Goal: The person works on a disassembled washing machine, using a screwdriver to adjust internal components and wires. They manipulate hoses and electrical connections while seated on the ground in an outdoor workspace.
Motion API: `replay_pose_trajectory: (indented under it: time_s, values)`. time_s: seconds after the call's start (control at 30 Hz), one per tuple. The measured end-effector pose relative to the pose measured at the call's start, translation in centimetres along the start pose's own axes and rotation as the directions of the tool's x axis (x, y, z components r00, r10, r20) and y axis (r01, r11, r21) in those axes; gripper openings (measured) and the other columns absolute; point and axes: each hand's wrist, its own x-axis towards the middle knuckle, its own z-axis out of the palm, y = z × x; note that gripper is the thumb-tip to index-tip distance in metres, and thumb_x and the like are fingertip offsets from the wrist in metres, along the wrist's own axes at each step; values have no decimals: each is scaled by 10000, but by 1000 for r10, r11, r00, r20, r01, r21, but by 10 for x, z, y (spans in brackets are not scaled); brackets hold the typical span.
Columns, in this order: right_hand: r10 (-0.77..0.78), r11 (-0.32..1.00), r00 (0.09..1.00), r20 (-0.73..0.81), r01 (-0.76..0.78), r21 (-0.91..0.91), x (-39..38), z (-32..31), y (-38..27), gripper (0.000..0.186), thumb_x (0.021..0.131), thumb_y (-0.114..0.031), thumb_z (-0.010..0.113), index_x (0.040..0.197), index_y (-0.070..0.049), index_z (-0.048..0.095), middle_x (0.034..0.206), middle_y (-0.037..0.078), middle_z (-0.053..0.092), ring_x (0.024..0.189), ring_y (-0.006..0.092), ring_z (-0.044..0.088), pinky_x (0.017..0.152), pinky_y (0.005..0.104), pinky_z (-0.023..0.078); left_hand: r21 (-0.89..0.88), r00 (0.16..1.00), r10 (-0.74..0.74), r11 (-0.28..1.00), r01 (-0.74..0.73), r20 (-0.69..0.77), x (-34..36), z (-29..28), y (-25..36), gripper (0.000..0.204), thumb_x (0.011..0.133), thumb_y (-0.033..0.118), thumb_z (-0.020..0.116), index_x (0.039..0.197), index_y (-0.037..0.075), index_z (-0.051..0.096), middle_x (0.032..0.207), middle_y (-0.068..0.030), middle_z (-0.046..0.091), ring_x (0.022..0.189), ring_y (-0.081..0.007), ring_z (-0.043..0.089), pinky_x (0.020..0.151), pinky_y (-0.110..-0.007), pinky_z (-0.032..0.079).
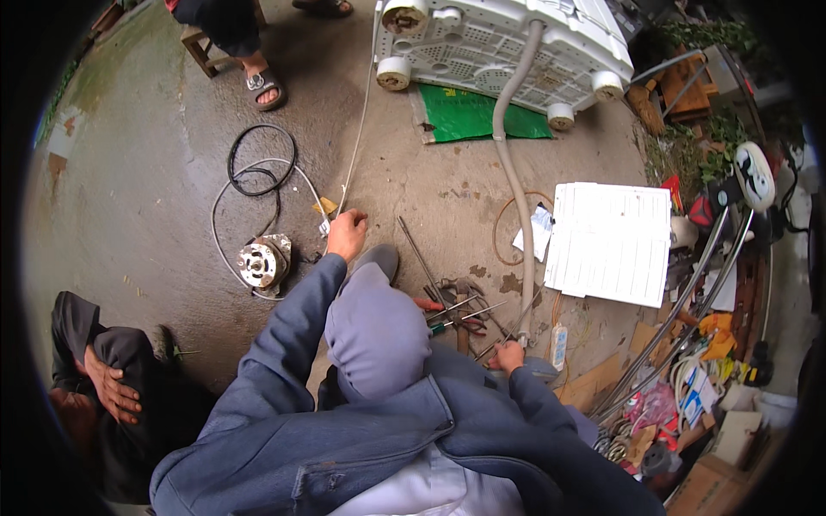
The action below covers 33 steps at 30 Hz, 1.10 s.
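Near the middle, my left hand (348,230) is closed at the thin white cord (351,163), which runs up toward the upturned white appliance (486,52). Just left of it are a white connector (323,226) and a metal motor (262,262) with looped cables. At lower right, my right hand (508,357) grips a slim metal tool beside the lower end of the grey corrugated hose (513,172); the tool's type is hard to tell. Pliers, screwdrivers and other tools (460,314) lie between my hands, partly hidden by my knee.
A white panel (607,241), a small paper packet (535,230) and a green sheet (469,120) lie on the concrete. Another person's hand (118,391) rests at lower left; a sandalled foot (265,90) is at top left. Bags, boards, metal tubes and coiled hoses crowd the right side.
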Motion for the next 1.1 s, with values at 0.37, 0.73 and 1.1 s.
replay_pose_trajectory:
  time_s: [0.37, 0.73, 1.1]
  values:
    - [-145, 910, 989, 41, 150, -387, -79, -18, -23, 276, 867, -208, 727, 1077, -30, 700, 994, 200, 744, 926, 360, 729, 835, 441, 566, 372, 958, 248, 884, -285, 145, 160, 74, -6, 348, 821, 92, 737, 1152, 28, 653, 1176, -225, 629, 1158, -424, 590, 945, -493, 527]
    - [32, 980, 976, 215, 12, -201, -76, -26, -36, 195, 946, -72, 639, 1116, 23, 641, 850, 98, 724, 694, 172, 684, 645, 325, 542, 193, 946, 312, 926, -324, 87, 207, 70, -29, 147, 906, 31, 539, 992, -29, 642, 1061, -282, 669, 976, -492, 659, 828, -523, 552]
    - [56, 989, 950, 308, -10, -150, -77, -13, -50, 205, 991, -74, 629, 1167, 31, 613, 828, 89, 706, 696, 167, 667, 648, 313, 530, 362, 902, 312, 837, -410, 299, 239, 62, -35, 157, 875, 55, 571, 976, -16, 668, 1020, -276, 685, 957, -481, 671, 816, -506, 553]
